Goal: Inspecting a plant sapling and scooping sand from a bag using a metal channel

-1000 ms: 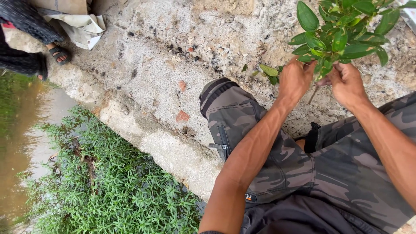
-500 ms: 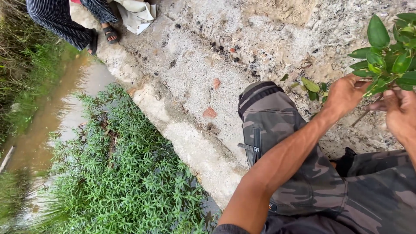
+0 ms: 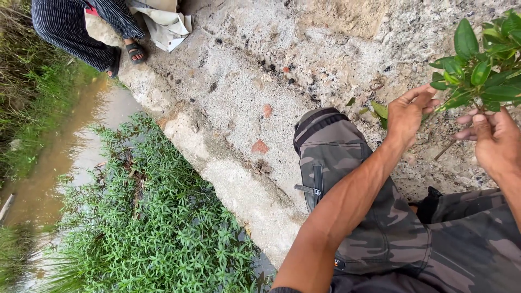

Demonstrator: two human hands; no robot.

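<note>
Leafy sprig (image 3: 480, 68), a small branch with glossy green leaves on a thin brown stem, is held up at the far right of the view, above a rough concrete slab (image 3: 255, 81).

Taking the slab as the landmark and moving left to right: well to its left runs a ditch of muddy brown water (image 3: 49, 163). Between the water and the slab's edge grows a dense patch of low green weeds (image 3: 157, 217). At the slab's upper left corner another person's legs in dark striped trousers and sandals (image 3: 116, 54) stand beside a crumpled pale bag (image 3: 168, 24).

On the slab's right part the person sits with knees in camouflage shorts (image 3: 336, 157). Just beyond the knee a few loose green leaves (image 3: 380, 111) lie on the concrete.

Above that, the left hand (image 3: 410, 114) reaches toward the lower leaves with its fingers spread apart, gripping nothing. The right hand (image 3: 491, 144) has its fingers closed around the stem, holding the sprig upright. Most leaves remain on the sprig; its lower stem, showing below the hand, looks bare.
</note>
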